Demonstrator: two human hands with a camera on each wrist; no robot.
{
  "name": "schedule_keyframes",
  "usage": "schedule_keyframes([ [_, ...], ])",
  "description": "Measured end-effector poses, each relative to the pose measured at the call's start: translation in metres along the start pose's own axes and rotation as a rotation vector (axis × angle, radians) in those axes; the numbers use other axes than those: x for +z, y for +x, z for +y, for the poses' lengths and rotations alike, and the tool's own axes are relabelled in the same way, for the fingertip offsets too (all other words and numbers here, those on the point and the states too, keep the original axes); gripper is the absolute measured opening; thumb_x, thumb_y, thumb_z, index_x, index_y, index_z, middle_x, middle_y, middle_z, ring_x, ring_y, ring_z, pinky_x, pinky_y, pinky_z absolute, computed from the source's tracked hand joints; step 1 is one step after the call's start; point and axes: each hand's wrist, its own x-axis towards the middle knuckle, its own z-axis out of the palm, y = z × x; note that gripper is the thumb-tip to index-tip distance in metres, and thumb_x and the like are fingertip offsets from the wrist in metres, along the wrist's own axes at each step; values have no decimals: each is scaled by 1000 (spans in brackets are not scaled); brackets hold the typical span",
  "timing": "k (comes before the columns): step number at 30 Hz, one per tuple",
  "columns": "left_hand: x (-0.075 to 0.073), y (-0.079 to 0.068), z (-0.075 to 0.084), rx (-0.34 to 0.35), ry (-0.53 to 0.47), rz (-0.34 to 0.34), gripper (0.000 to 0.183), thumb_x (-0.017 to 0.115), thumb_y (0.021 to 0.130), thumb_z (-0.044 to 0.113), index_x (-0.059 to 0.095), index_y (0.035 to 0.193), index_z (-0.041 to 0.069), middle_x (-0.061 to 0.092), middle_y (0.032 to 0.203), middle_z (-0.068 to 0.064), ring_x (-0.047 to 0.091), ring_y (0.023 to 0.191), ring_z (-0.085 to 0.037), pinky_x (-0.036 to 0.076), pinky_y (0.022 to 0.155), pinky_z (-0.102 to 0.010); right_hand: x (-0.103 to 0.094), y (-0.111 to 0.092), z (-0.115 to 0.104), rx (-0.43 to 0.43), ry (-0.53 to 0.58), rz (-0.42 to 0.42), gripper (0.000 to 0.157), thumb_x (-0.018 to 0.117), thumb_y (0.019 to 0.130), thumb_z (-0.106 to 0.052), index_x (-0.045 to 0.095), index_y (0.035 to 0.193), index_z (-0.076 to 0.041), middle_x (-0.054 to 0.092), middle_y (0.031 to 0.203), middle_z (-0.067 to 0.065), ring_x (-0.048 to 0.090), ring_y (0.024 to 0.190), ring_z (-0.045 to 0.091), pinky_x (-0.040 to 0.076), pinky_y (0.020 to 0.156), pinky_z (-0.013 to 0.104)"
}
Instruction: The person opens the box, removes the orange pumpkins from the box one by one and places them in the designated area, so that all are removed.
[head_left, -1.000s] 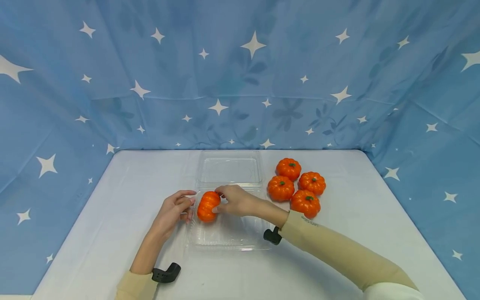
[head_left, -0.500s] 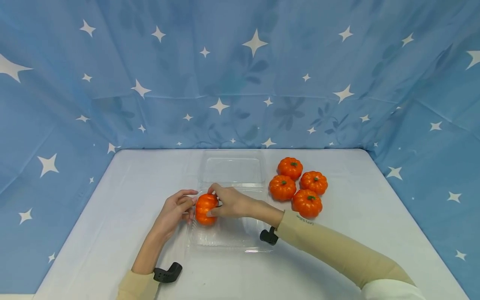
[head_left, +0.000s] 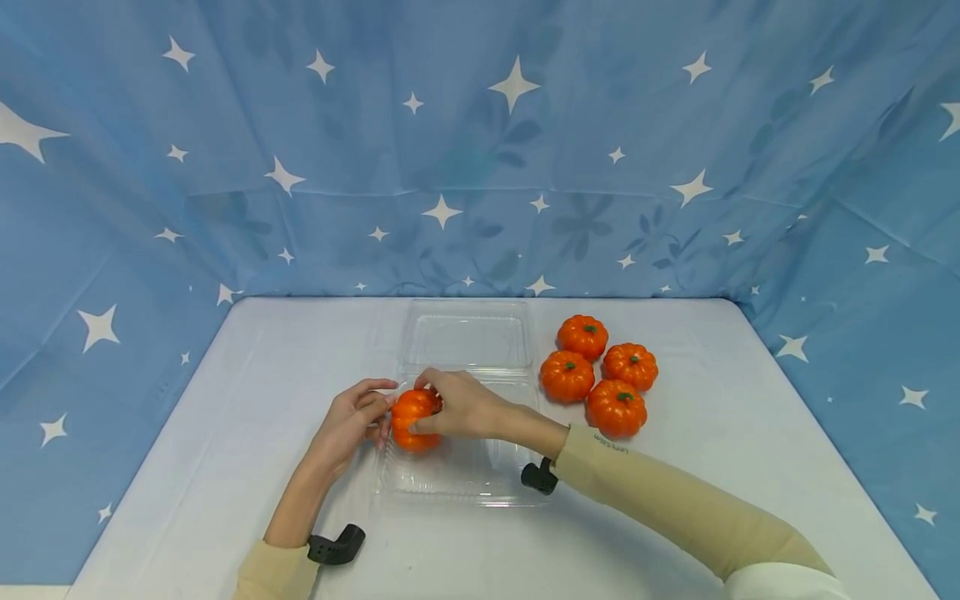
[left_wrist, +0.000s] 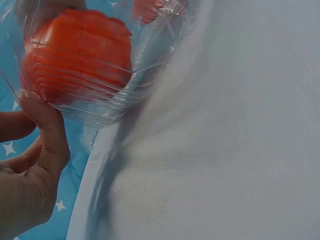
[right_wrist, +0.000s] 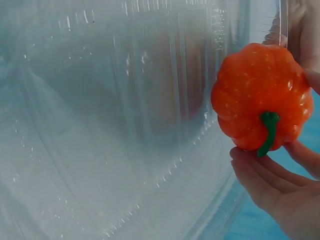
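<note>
My right hand (head_left: 468,406) grips an orange toy pumpkin (right_wrist: 260,95) with a green stem, thumb on one side and fingers on the other. The pumpkin is tipped on its side at the left end of a clear plastic container (head_left: 480,479), its stem facing right. At that container's left edge, my left hand (head_left: 352,421) holds the rim between thumb and fingers. In the left wrist view the pumpkin's orange shows through the ribbed clear wall, and the left thumb and fingers meet at the rim.
Several more orange pumpkins (head_left: 567,376) stand in a cluster right of the container. The container's hinged lid (head_left: 468,337) lies folded back behind it. A white cloth covers the table (head_left: 300,350); a blue star-patterned curtain (head_left: 480,167) rises behind.
The right hand has brought the pumpkin slightly nearer and against the container's left side, turning it a little. My left hand has stayed at the rim.
</note>
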Motion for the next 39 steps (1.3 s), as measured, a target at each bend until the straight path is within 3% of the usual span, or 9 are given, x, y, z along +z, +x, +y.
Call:
schedule_keyframes([
  [9, 0, -2, 2, 15, -3, 0, 40, 57, 106, 14, 49, 141, -3, 60, 88, -7, 53, 59, -14, 52, 54, -25, 0, -1, -4, 62, -145, -75, 53, 80, 88, -31, 62, 132, -9, 69, 115, 5, 62, 96, 14, 58, 86, 27],
  [14, 0, -3, 3, 22, -9, -2, 41, 59, 105, 16, 49, 140, -4, 59, 87, -6, 53, 59, -15, 51, 53, -25, 6, -1, -14, 50, -278, -122, 52, 79, 87, -32, 63, 134, -17, 62, 117, 6, 60, 97, 16, 58, 83, 31],
  [19, 1, -3, 2, 15, -18, 0, 40, 59, 105, 13, 49, 139, -5, 58, 89, -8, 53, 60, -14, 51, 52, -25, 15, -2, -15, 50, -381, -158, 55, 80, 87, -32, 63, 136, -17, 62, 121, 4, 58, 98, 15, 56, 82, 28],
  [24, 0, -3, 2, 16, -13, 6, 40, 58, 105, 12, 49, 140, -5, 59, 90, -10, 54, 60, -14, 51, 52, -26, 14, -6, -10, 84, -356, -183, 73, 84, 84, -34, 52, 147, -13, 61, 129, 5, 58, 108, 16, 56, 95, 31],
  [29, 0, -3, 3, 15, -4, 4, 40, 58, 105, 13, 49, 139, -5, 59, 88, -9, 53, 60, -14, 51, 52, -26, 8, -16, -3, 108, -258, -193, 84, 88, 82, -30, 44, 151, -9, 59, 132, 6, 60, 115, 18, 53, 106, 36],
  [39, 2, -4, 4, 6, -7, 12, 40, 59, 105, 15, 50, 140, -4, 58, 89, -8, 54, 60, -14, 51, 53, -26, 2, -22, 3, 88, -254, -186, 78, 88, 82, -25, 49, 144, 0, 62, 130, 9, 61, 114, 19, 53, 105, 33],
])
